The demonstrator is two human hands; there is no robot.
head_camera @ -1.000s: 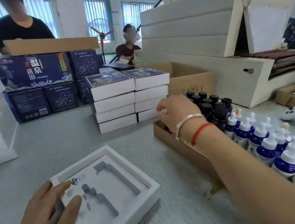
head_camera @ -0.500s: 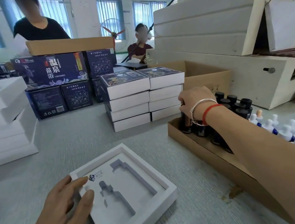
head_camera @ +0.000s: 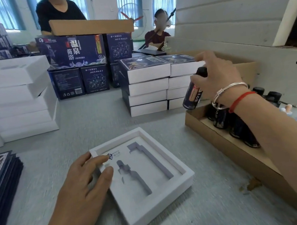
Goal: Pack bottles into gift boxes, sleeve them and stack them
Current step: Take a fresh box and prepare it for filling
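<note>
The right hand [head_camera: 217,76] grips one dark bottle [head_camera: 194,91], label unreadable, above a cardboard tray [head_camera: 231,150] right of the open white gift box [head_camera: 143,178]. The left hand [head_camera: 83,180] rests flat on that box's insert. Behind it, a navy carton [head_camera: 71,52] reads "温泉苗浴".

Gift box [head_camera: 186,173]: matt white card with a smooth foam-like insert. Bottle [head_camera: 193,92]: dark, glossy, with a paper-looking label. Tray [head_camera: 231,150]: plain brown corrugated cardboard, matt. Table [head_camera: 91,118]: pale grey, dull, cloth-like surface. Bangle [head_camera: 226,91]: shiny silver metal. Wrist cord [head_camera: 241,99]: red thread.
</note>
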